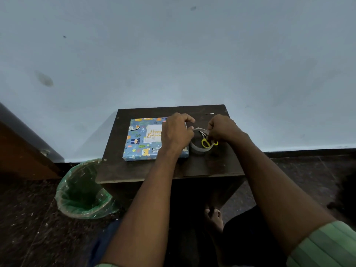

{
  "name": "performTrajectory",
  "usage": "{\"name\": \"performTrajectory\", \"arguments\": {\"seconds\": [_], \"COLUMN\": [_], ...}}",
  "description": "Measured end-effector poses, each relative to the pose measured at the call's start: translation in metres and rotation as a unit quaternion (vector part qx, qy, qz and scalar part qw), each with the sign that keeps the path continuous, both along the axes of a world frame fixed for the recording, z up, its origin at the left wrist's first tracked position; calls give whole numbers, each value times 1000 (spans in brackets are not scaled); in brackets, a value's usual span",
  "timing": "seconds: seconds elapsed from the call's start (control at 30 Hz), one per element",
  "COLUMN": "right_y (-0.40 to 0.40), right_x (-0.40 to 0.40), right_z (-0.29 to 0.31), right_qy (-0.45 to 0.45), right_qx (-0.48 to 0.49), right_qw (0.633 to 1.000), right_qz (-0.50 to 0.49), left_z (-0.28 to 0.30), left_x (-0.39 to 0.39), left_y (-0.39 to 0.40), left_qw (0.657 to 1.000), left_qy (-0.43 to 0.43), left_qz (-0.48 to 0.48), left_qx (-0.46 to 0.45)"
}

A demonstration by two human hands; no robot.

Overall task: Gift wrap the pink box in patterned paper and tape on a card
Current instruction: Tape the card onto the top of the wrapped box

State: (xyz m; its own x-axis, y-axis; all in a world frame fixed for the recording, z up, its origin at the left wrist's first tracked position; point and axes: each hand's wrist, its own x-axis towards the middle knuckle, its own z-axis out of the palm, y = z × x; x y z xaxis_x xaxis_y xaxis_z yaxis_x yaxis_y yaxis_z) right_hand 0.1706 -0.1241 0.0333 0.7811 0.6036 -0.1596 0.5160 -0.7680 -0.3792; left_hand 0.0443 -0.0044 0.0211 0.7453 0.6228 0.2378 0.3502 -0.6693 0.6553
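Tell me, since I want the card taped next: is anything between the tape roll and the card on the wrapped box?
Only the left hand. It hangs over the card's right part, between it and the tape roll beside the wrapped box. Nothing else intervenes.

table (202, 168): dark wood | on it: wrapped box (142, 149), tape roll (200, 148), scissors (206, 142)

A small dark wooden counter (202, 168) stands against a pale grey-blue wall (173, 54) marked with a few smudges. Left of the counter, a green-lined bin (82, 191) sits on the dark speckled floor (27, 224); further left is brown wooden furniture (21, 151).
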Motion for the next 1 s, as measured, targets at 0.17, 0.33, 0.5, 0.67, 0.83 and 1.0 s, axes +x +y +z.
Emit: {"name": "performTrajectory", "arguments": {"seconds": [0.17, 0.33, 0.5, 0.67, 0.83, 1.0], "right_y": [-8, -25, -28, -27, -26, -24], "right_x": [3, 14, 15, 13, 9, 6], "right_z": [0, 0, -3, -3, 1, 2], "right_qy": [34, 15, -4, -14, -11, -30], "right_qx": [-8, -3, 31, 46, 40, 53], "right_qw": [999, 998, 998, 998, 998, 997], "right_qz": [-31, -56, -59, -51, -36, -41], "left_z": [-1, -4, -5, -7, -7, -8], "left_x": [2, 1, 2, 3, 3, 2], "left_y": [0, 6, 7, 6, 6, 4], "left_qw": [999, 998, 997, 994, 992, 989], "left_qy": [33, 48, 61, 80, 82, 82], "left_qz": [-17, -37, -50, -57, -73, -100], "left_qx": [-2, -22, -1, 46, 55, 73]}}
